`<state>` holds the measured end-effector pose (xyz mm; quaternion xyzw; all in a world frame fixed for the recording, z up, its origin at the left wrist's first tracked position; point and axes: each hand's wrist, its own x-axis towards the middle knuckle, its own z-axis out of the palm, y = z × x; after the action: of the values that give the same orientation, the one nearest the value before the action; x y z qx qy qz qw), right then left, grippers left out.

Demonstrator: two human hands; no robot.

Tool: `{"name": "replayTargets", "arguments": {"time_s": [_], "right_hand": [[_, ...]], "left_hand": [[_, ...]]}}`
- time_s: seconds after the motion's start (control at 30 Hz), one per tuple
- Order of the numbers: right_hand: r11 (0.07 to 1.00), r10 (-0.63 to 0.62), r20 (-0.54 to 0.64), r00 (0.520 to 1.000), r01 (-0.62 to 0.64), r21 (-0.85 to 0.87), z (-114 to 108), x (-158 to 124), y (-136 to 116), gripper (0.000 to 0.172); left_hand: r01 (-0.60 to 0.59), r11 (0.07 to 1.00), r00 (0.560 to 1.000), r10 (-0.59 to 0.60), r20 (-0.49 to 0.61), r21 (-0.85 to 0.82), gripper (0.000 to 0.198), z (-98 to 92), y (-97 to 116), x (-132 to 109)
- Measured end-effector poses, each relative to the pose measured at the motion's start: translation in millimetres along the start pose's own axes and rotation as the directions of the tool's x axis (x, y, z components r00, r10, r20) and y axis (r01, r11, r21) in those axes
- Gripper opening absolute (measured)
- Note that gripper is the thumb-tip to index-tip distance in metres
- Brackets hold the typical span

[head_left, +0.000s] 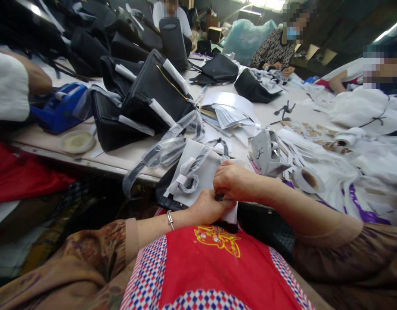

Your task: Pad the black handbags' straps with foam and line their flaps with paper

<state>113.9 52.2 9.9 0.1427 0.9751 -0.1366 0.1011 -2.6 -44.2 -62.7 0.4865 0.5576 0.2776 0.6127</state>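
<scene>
A black handbag (pixel 170 203) leans at the table's front edge against my lap, its face covered by white sheet paper (pixel 200 172). On that paper lies a coiled strap (pixel 188 183) wrapped in clear plastic. My left hand (pixel 211 207), with a bracelet at the wrist, is closed on the bag's near side. Right above it, my right hand (pixel 230 180) is closed, its fingertips meeting the left hand at a small dark bit that I cannot make out. A plastic-wrapped strap (pixel 162 150) trails off the bag to the left.
Black handbags (pixel 150 97) with white wrapped parts stand at the left, by a blue tape dispenser (pixel 61 105) and a small round dish (pixel 77 141). Paper sheets (pixel 231 112), a tape roll (pixel 308 180) and white wrapping strips lie right. Several co-workers sit around the table.
</scene>
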Motion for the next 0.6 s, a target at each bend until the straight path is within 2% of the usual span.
{"name": "replayTargets", "arguments": {"time_s": [0.17,0.3,0.4,0.47,0.6], "right_hand": [[0.985,-0.1,-0.106,0.989,0.113,0.127,14.1,-5.3,7.7,0.015],[0.968,-0.129,-0.107,0.986,0.149,0.204,15.9,-7.6,14.9,0.019],[0.938,-0.137,-0.022,0.99,0.137,0.318,4.9,-10.6,19.4,0.025],[0.924,-0.13,0.075,0.989,0.094,0.37,-5.0,-13.1,21.6,0.018],[0.954,-0.048,0.238,0.97,-0.025,0.297,-16.0,-12.8,20.7,0.024]], "left_hand": [[0.023,0.996,0.998,-0.018,0.054,-0.082,0.017,-1.0,0.3,0.5],[0.025,0.995,0.996,-0.017,0.082,-0.097,0.017,2.4,-2.3,2.3],[0.024,0.994,0.993,-0.011,0.116,-0.109,0.02,4.7,-7.3,5.5],[0.019,0.994,0.993,-0.006,0.116,-0.108,0.024,5.4,-10.4,7.8],[0.023,0.992,0.993,-0.009,0.114,-0.122,0.027,5.5,-9.5,9.3]]}}
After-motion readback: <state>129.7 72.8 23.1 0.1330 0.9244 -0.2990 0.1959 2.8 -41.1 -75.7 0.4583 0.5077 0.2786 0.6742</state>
